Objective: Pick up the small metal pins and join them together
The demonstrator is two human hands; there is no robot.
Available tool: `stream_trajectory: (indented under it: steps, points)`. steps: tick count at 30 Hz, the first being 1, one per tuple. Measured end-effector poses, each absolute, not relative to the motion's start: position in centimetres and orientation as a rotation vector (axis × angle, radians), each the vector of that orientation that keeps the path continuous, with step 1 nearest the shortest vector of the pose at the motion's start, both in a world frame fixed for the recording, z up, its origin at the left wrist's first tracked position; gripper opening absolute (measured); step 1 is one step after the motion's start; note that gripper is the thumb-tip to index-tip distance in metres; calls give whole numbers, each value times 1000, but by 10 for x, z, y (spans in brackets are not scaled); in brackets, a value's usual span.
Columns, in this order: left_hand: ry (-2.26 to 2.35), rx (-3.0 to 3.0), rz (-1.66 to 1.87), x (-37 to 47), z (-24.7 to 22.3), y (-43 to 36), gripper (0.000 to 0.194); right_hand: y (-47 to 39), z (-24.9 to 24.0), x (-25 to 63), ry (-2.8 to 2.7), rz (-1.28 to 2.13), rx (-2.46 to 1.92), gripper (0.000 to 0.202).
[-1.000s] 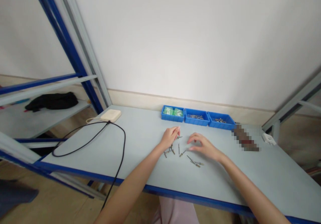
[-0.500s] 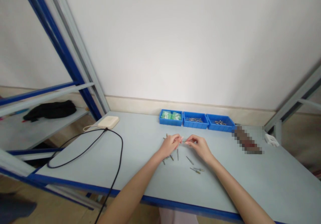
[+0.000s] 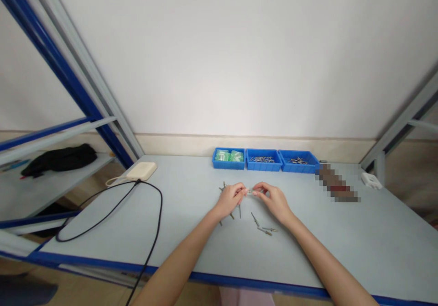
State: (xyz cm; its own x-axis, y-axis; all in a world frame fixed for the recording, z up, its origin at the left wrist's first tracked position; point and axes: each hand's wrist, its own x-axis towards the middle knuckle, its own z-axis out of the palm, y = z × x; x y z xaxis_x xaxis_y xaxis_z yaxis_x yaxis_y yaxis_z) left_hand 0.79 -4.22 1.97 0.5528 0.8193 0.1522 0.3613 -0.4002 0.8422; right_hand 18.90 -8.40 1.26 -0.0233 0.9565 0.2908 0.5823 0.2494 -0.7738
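My left hand (image 3: 232,199) and my right hand (image 3: 273,200) meet fingertip to fingertip above the middle of the table. Between them is a small metal rivet (image 3: 250,191), pinched at both ends by closed fingers. More rivets lie partly hidden under and beside my left hand. Just below my right hand, three loose rivets (image 3: 264,231) rest on the tabletop, thin pins with thicker ends.
Three blue bins stand in a row at the back: one with green-white packets (image 3: 228,166), two with metal pins (image 3: 263,166) (image 3: 297,168). A white box (image 3: 142,171) and black cable (image 3: 160,205) are left; a blurred item (image 3: 337,185) and white plug (image 3: 371,181) right.
The view has shifted slightly. Both hands keep their pinch, and the fingertips still meet around the small rivet.
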Motion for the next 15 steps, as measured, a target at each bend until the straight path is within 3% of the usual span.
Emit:
stream_trajectory:
  steps: [10, 15]
  points:
    - [954, 1945, 788, 7, 18, -42, 26, -81, 9, 190, -1619, 808, -1344, 31]
    - [978, 1975, 812, 7, 16, -40, 34, -82, 10, 188, -1633, 854, -1284, 35]
